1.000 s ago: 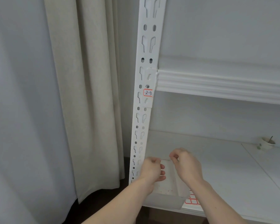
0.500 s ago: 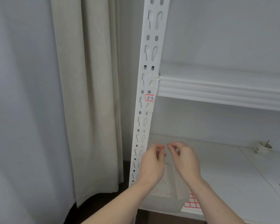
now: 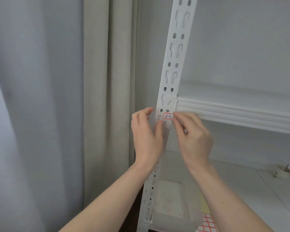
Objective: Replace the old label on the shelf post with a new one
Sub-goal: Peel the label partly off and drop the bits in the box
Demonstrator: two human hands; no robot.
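White slotted shelf post stands beside a beige curtain. Left hand rests against the post, fingers loosely straight; right hand seems to pinch the red-bordered "2-3" label — stuck below the shelf beam — though blur hides the contact.

My hands crowd the post around the label; the shelf edge blocks the right, the curtain hangs near the left.

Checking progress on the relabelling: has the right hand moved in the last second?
Yes. The right hand has risen from the lower shelf to the red-bordered label on the shelf post, fingertips at its right edge.
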